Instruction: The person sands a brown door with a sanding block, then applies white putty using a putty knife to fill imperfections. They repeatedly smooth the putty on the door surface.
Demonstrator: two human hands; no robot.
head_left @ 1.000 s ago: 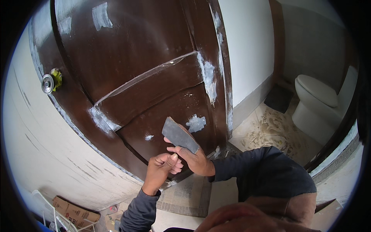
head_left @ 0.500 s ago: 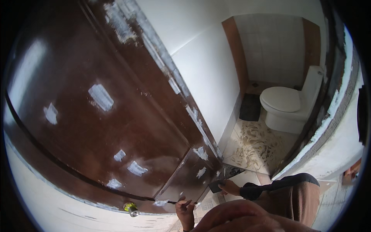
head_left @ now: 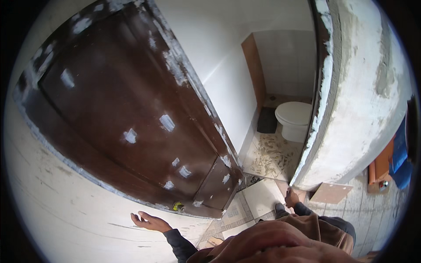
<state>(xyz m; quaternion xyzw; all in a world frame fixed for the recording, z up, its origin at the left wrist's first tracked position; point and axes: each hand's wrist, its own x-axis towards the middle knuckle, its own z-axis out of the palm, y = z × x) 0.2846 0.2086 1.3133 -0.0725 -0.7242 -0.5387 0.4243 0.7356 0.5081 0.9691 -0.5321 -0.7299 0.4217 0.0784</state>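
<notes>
A dark brown panelled door (head_left: 109, 101) with pale filler patches stands at my left, its edges smeared with the same filler. My left hand (head_left: 151, 222) is raised in front of the white wall beside the door, fingers apart and holding nothing. Near it, a doorknob (head_left: 178, 206) with yellow-green wrapping sits low on the door. My right hand (head_left: 291, 198) is lowered near the foot of the door frame, with its fingers closed. Whatever it holds is too small or hidden to make out.
Beyond the doorway, a white toilet (head_left: 294, 115) stands by a dark mat (head_left: 267, 120) on a dirt-marked tiled floor (head_left: 274, 153). On the right are a rough plastered wall (head_left: 351, 87), a leaning tan board (head_left: 331, 193) and an orange item (head_left: 380, 168) with blue cloth.
My view has shifted back and turned right. My left hand has moved away from the door's edge to the left. My right hand has moved right; the dark flat piece it held no longer shows.
</notes>
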